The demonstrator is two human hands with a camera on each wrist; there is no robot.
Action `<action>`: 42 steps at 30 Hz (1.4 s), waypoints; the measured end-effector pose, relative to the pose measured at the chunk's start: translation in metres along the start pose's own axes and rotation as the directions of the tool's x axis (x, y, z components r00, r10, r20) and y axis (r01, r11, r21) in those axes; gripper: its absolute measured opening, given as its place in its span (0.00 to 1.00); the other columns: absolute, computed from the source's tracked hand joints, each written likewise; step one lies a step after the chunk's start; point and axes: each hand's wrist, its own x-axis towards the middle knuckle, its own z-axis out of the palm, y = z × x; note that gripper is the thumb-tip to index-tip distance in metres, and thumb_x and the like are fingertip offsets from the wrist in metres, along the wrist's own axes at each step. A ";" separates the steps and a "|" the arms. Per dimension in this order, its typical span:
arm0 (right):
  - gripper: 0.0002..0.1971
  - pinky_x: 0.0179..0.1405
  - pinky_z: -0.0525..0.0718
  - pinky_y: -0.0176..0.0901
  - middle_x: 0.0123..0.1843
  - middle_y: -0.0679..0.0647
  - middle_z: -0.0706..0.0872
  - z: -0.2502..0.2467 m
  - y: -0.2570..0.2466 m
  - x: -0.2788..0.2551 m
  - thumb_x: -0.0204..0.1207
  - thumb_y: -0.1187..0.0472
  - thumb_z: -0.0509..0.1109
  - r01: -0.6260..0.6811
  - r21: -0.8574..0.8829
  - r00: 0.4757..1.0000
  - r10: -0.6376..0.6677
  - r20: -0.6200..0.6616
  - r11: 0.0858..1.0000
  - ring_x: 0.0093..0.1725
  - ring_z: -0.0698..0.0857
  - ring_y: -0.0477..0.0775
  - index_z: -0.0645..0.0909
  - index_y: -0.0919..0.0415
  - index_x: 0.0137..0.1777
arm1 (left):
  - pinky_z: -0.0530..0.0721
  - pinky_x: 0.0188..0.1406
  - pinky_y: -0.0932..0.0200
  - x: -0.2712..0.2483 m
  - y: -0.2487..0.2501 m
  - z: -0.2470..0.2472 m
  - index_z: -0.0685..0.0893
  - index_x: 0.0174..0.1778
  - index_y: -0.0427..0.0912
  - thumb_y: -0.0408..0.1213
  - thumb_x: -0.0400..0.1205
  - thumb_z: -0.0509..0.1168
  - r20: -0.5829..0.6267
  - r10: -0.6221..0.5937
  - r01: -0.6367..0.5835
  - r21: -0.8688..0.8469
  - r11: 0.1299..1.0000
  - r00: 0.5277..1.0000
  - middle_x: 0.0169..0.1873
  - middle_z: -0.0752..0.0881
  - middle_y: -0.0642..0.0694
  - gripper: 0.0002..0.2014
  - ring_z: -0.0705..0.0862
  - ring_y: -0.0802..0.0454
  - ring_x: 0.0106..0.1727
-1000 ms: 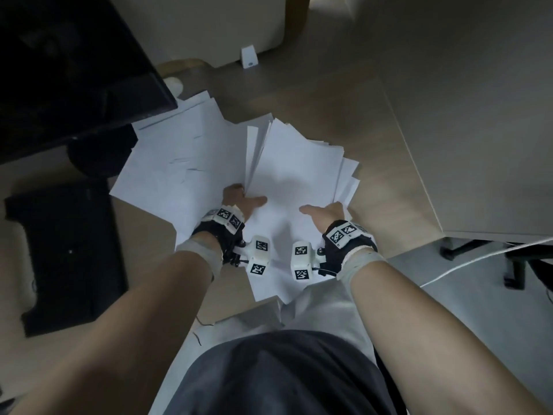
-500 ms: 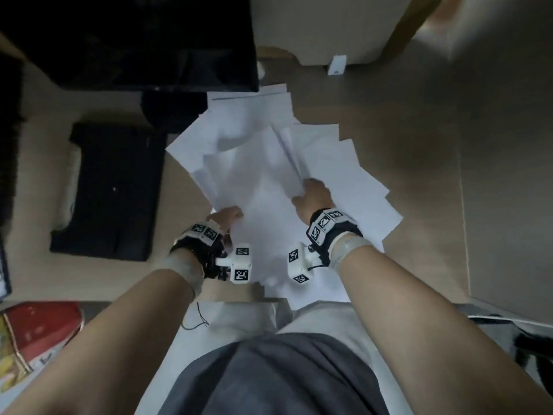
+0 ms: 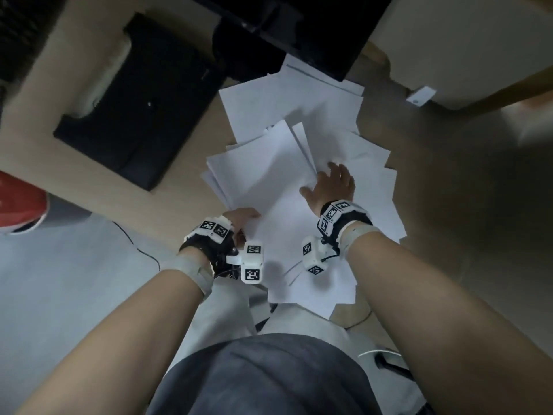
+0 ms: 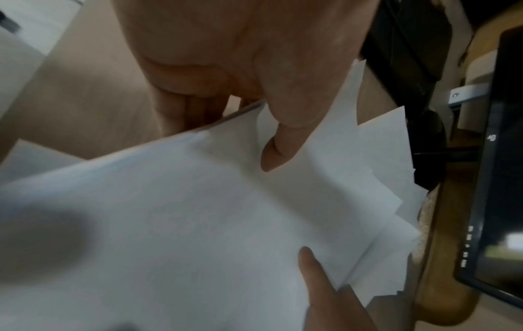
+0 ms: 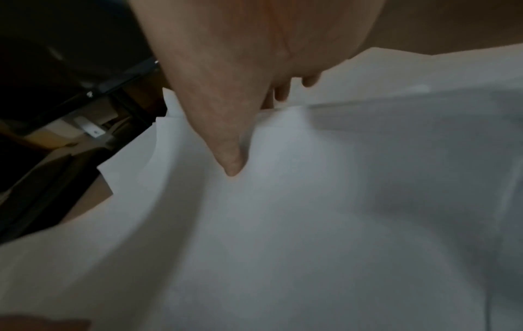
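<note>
Several loose white paper sheets [image 3: 269, 181] lie fanned over a wooden desk [image 3: 185, 205]. My left hand [image 3: 244, 218] grips the near-left edge of the upper sheets. In the left wrist view its thumb [image 4: 280, 138] lies on top of the paper [image 4: 198, 224] and the fingers sit under the edge. My right hand [image 3: 329, 187] holds the same bundle farther in. The right wrist view shows its thumb [image 5: 226, 154] pressed on the paper [image 5: 311, 224], with the fingers [image 5: 283, 94] tucked behind the raised edge. More sheets [image 3: 299, 103] lie flat beyond.
A black monitor [image 3: 299, 25] stands at the far edge, its base hidden by paper. A flat black keyboard-like slab [image 3: 134, 100] lies to the left. A red object [image 3: 18, 202] sits off the desk's left. A small white tag [image 3: 422, 95] lies far right. A thin cable [image 3: 140, 250] hangs near my left wrist.
My right hand has moved forward from the pile's near edge to the far edge of the upper sheets. My left hand drew back to the near-left edge. The head view swung left.
</note>
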 end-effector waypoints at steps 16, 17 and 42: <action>0.29 0.75 0.61 0.64 0.63 0.60 0.77 -0.021 0.040 0.002 0.72 0.30 0.58 0.152 -0.188 0.982 -0.126 0.144 0.970 0.69 0.72 0.66 0.80 0.53 0.58 | 0.83 0.54 0.53 -0.014 0.003 0.023 0.80 0.55 0.39 0.49 0.75 0.74 -0.279 0.263 -0.284 -0.035 0.958 0.923 0.52 0.85 0.38 0.21 0.84 0.42 0.50; 0.29 0.68 0.70 0.59 0.61 0.59 0.78 -0.017 0.042 0.000 0.73 0.31 0.59 0.135 -0.084 0.983 -0.122 0.137 0.987 0.65 0.75 0.65 0.79 0.55 0.59 | 0.82 0.50 0.55 -0.013 0.002 0.023 0.80 0.58 0.36 0.47 0.77 0.73 -0.304 0.292 -0.314 -0.027 0.949 0.907 0.51 0.85 0.39 0.21 0.84 0.42 0.48; 0.36 0.71 0.65 0.39 0.79 0.58 0.71 -0.032 0.095 -0.087 0.80 0.54 0.72 -0.199 0.972 0.882 0.456 0.121 0.128 0.76 0.72 0.57 0.62 0.68 0.82 | 0.68 0.55 0.57 -0.027 0.061 -0.013 0.71 0.67 0.44 0.40 0.83 0.60 -0.280 0.330 -0.400 -0.247 0.883 0.902 0.67 0.78 0.48 0.16 0.76 0.47 0.68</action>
